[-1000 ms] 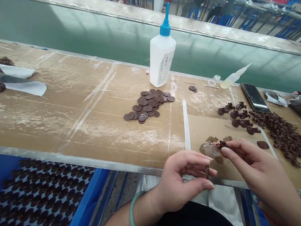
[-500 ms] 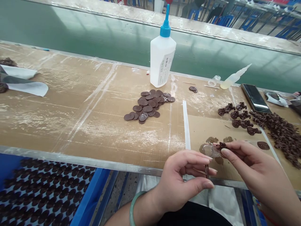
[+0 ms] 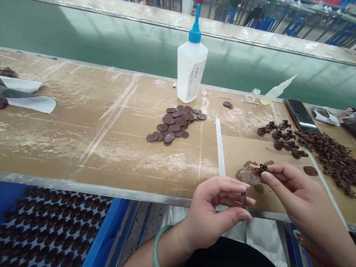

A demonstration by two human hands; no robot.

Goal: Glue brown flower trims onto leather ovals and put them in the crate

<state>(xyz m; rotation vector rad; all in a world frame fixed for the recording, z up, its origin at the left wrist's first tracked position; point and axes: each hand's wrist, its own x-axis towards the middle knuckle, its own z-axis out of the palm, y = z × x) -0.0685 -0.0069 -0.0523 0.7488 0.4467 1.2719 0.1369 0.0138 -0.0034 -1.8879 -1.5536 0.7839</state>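
Observation:
Near the table's front edge, my left hand [image 3: 214, 211] pinches a brown oval disc [image 3: 243, 200] by its rim, turned edge-on. Just to its right, my right hand [image 3: 292, 189] grips a small dark brown figure [image 3: 260, 169] between thumb and fingers, over a small clear cup [image 3: 249, 177]. That cup stands among dried brown glue stains on the board. Similar brown figures [image 3: 286, 135] are set out beyond my right hand, beside a dense heap of small brown pieces [image 3: 330, 161]. A loose pile of brown oval discs [image 3: 175, 124] lies left of centre.
A white glue bottle [image 3: 191, 70] with a blue cap stands behind the disc pile. A small dropper bottle [image 3: 278, 91] and a phone [image 3: 302, 115] lie at the back right. At lower left, a blue tray [image 3: 107, 230] holds rows of brown pieces below the table edge [image 3: 91, 191].
My right hand has risen slightly, lifting the figure a little above the clear cup, which shows more now. My left hand still holds the disc, almost unmoved.

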